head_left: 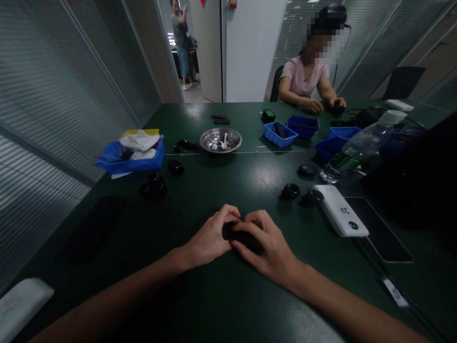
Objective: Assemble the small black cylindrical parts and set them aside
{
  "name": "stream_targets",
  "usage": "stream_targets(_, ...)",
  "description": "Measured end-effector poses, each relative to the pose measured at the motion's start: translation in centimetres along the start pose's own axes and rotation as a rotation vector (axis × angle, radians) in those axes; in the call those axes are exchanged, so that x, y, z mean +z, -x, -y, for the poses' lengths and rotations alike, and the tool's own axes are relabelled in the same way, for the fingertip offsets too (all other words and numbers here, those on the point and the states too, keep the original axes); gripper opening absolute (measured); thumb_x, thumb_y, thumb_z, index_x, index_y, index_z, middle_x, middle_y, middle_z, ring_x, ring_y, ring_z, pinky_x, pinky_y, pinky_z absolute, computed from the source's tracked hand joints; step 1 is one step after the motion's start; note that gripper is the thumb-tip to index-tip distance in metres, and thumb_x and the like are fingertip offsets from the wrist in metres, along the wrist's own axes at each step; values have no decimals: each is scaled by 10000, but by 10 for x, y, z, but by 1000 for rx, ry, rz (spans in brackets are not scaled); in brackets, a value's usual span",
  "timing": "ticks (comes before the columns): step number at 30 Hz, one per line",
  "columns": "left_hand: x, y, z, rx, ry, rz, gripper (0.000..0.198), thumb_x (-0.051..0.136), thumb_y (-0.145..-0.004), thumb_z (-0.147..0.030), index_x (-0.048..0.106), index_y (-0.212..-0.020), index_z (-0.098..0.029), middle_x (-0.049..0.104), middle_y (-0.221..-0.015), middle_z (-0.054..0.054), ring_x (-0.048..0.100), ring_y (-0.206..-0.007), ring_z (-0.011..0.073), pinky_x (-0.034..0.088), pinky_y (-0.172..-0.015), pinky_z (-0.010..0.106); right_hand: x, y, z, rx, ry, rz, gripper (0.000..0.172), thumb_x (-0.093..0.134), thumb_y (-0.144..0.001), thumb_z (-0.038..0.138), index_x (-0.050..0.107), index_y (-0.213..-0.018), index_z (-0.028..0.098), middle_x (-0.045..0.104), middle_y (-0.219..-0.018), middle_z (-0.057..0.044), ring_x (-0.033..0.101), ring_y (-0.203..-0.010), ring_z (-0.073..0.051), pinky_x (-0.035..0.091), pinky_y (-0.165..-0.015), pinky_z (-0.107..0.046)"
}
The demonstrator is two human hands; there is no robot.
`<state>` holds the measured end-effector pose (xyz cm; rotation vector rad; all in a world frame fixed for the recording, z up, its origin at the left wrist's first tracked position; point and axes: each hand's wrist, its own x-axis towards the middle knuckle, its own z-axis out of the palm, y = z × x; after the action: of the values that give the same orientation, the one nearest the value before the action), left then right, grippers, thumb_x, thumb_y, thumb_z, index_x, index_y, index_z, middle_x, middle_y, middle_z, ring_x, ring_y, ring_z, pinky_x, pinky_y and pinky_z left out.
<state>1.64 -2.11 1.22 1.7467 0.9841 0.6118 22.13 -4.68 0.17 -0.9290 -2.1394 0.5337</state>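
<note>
Low over the green table (200, 300), both of my hands meet around a small black object (250, 241) with a smooth dark body; its exact kind is hidden by my fingers. My left hand (210, 238) curls its thumb and fingers round the object's left end. On the other side, my right hand (269, 243) grips it with bent fingers on top and the thumb below. Black ring-shaped parts (291, 191) lie to the right, and a cluster of glossy black pieces (154, 186) sits to the left. Beyond that cluster is a black rounded piece (175, 166).
A steel bowl (203, 143) holds small white items. Blue bins (280, 139) stand behind, with a filled blue tray (132, 165) at left. A clear bottle (352, 155), white power bank (337, 209) and dark phone (382, 233) are at right. A co-worker (305, 78) sits opposite.
</note>
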Motion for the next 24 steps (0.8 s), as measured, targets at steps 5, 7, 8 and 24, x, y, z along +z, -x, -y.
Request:
stream_targets(5,-1,0,0,-3,13,10,449,704,-794,-103,467,-1149,-242,723,-1104,19,675,-1054,222,451,-971,373,-3,0,3,-43,-35,31,326,593,-982,164,588,-1301,230,614,-1174,-99,585,-1061,-255,525,-875,-439)
stream_targets(7,-1,1,2,2,16,13,462,703,-788,-92,470,-1158,-242,714,-1121,18,673,-1054,218,456,-969,367,-4,0,4,-72,-63,59,413,586,-958,134,552,-1357,231,610,-1241,-106,579,-1114,-266,519,-919,-458)
stream_targets(8,-1,1,2,3,18,13,465,706,-788,-93,474,-1164,-241,710,-1130,19,671,-1061,218,459,-965,362,-4,0,4,-71,-59,51,434,600,-953,140,541,-1373,232,606,-1252,-108,577,-1121,-269,521,-922,-458)
stream_targets(24,-2,1,4,-10,-11,-4,441,719,-782,-123,514,-1158,-230,708,-1160,51,669,-1112,247,470,-1008,398,-2,1,3,-19,-87,21,450,602,-945,148,507,-1376,236,646,-1176,-95,594,-1053,-261,527,-890,-448)
